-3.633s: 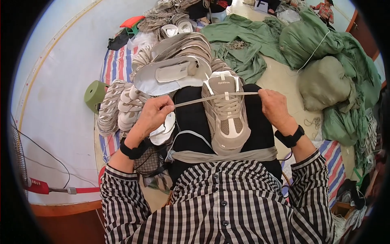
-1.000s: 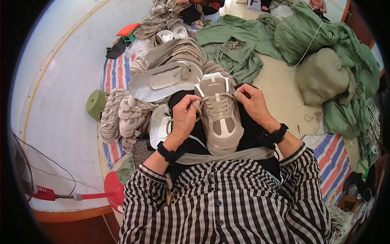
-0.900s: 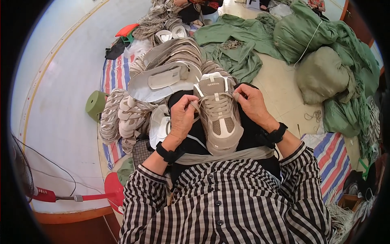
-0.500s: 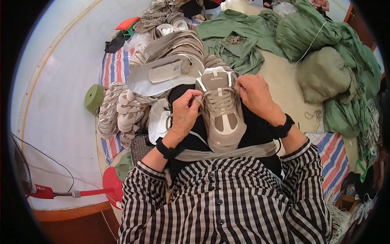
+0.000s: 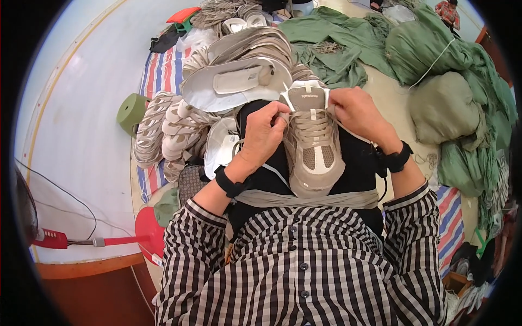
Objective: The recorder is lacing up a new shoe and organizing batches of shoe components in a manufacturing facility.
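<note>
A taupe sneaker upper [image 5: 316, 157] with a mesh toe panel and white trim rests on my lap, toe toward me. Its flat lace [image 5: 312, 130] crosses the front in several rows. At the upper's left edge my left hand [image 5: 263, 131] is closed, thumb and fingertips pinching the lace near the top eyelets. My right hand [image 5: 360, 113] pinches the lace on the opposite side, by the collar, and a strand trails below that hand. The exact grip of the fingertips is partly hidden on both sides.
Stacked shoe uppers [image 5: 251, 46] lie just beyond my knees, with more bundled uppers [image 5: 155, 130] to the left on a striped sheet [image 5: 157, 73]. A green roll [image 5: 130, 111] stands beside them. Green cloth sacks [image 5: 443, 106] fill the right. A red fan base [image 5: 150, 233] is lower left.
The whole view has shifted, so upper and hands appear farther right in the picture. Both hands remain at the lace on either side of the upper.
</note>
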